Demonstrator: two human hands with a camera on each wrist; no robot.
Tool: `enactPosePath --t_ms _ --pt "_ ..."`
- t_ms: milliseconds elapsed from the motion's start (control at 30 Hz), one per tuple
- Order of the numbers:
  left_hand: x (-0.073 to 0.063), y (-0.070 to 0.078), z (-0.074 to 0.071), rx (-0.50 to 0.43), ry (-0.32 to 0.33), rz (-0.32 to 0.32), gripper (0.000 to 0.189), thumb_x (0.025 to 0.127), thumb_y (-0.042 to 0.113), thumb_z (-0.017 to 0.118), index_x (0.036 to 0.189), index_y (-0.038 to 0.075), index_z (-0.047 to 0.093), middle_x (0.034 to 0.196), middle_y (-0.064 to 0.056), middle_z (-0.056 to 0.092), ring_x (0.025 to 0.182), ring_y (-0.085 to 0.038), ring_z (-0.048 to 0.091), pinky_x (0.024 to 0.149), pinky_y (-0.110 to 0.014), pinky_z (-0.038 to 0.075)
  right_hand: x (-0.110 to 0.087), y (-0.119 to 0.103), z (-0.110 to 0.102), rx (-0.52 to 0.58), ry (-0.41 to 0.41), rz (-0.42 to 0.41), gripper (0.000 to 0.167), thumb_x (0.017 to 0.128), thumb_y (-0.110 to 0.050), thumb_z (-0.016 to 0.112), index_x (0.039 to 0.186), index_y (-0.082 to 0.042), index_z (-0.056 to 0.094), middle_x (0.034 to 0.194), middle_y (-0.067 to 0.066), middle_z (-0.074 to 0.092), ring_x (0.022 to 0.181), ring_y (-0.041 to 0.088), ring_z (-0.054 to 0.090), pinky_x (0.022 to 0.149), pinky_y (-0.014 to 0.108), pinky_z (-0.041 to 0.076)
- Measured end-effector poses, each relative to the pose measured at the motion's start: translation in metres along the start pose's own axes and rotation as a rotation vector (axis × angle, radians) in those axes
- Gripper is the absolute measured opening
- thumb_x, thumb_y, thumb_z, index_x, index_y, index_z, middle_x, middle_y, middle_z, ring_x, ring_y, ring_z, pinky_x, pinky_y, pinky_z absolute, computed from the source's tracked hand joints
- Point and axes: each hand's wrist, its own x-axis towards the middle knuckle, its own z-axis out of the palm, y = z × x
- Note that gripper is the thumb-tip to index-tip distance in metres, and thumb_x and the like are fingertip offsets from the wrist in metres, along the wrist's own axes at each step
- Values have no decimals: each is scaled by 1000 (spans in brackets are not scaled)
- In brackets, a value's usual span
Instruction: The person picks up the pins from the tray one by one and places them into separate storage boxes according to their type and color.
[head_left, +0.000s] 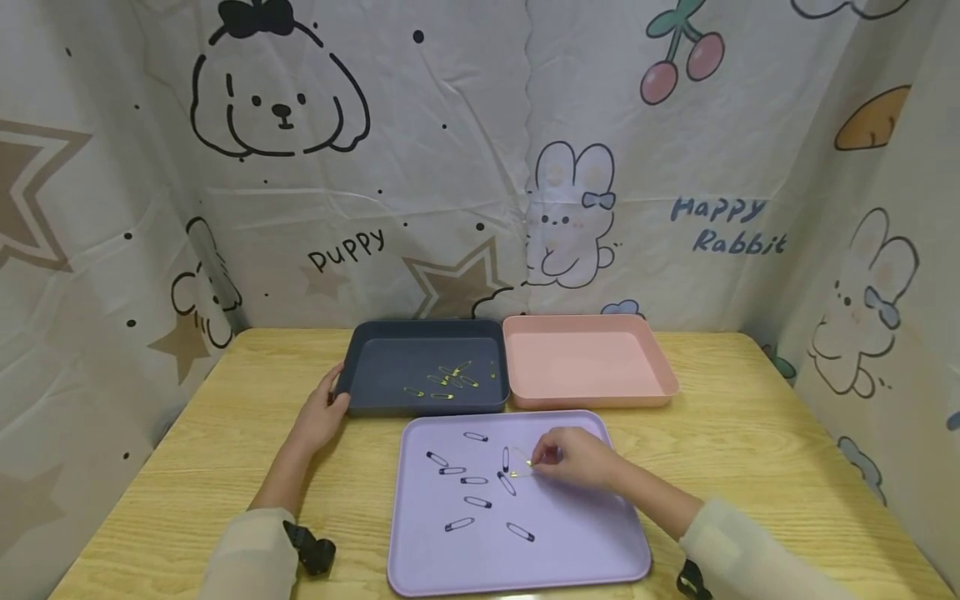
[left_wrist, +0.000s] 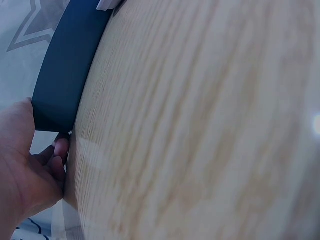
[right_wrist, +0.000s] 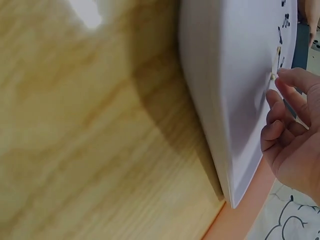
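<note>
My left hand (head_left: 322, 415) grips the left side of the dark blue tray (head_left: 390, 410), thumb by its rim and fingers curled near its bottom corner in the left wrist view. Several gold safety pins (head_left: 442, 396) lie in that tray. Over the lavender tray (head_left: 570, 550), my right hand (head_left: 576, 457) pinches a gold safety pin (head_left: 528, 462) at the fingertips. Another gold safety pin (head_left: 514, 475) lies just beside it. Several black safety pins (head_left: 474, 481) are scattered over the left and middle of the lavender tray.
A pink tray (head_left: 577, 362) stands right of the dark blue one, both behind the lavender tray. All three sit on a wood-grain table (head_left: 720, 450). A printed curtain (head_left: 450, 167) hangs along the table's back and sides.
</note>
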Motion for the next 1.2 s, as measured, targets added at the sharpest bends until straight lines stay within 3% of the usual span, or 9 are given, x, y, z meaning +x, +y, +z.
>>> enactPosePath --t_ms 133,467,733,1000,1133,1200 --pt "0 0 0 3 2 3 59 97 19 34 151 11 13 119 -25 49 100 -31 46 85 -43 36 -1 -1 4 -21 -1 4 3 76 -15 72 78 -17 69 69 -12 57 66 -2 45 62 18 40" --pt "0 -1 0 2 -4 -1 59 97 20 33 151 12 11 130 -29 44 108 -34 45 92 -48 35 -1 -7 8 -104 7 -6 4 75 -16 71 78 -17 69 67 -13 51 63 -1 42 59 18 37" --pt "0 -1 0 -6 -11 -10 59 97 20 33 151 12 11 136 -30 39 116 -37 43 99 -53 33 1 -8 14 -230 57 -79 7 78 -17 64 73 -21 63 64 -15 44 59 -2 38 56 17 34" --pt "0 -1 0 -1 -2 -2 59 96 19 35 151 10 13 126 -27 47 105 -33 45 91 -46 35 8 -20 3 -128 78 2 7 79 -17 62 74 -21 63 64 -14 48 59 0 42 57 18 37" --pt "2 -2 1 3 4 6 59 96 19 35 151 11 13 118 -24 49 101 -31 46 87 -43 36 19 -26 -9 -74 107 5 7 81 -16 62 75 -19 65 64 -12 50 57 1 43 53 18 37" --pt "3 -3 1 9 13 6 59 96 19 35 151 11 14 107 -21 50 94 -29 46 82 -40 35 26 -27 -15 -74 121 -4 6 81 -16 62 76 -18 65 65 -11 51 57 2 43 53 18 37"
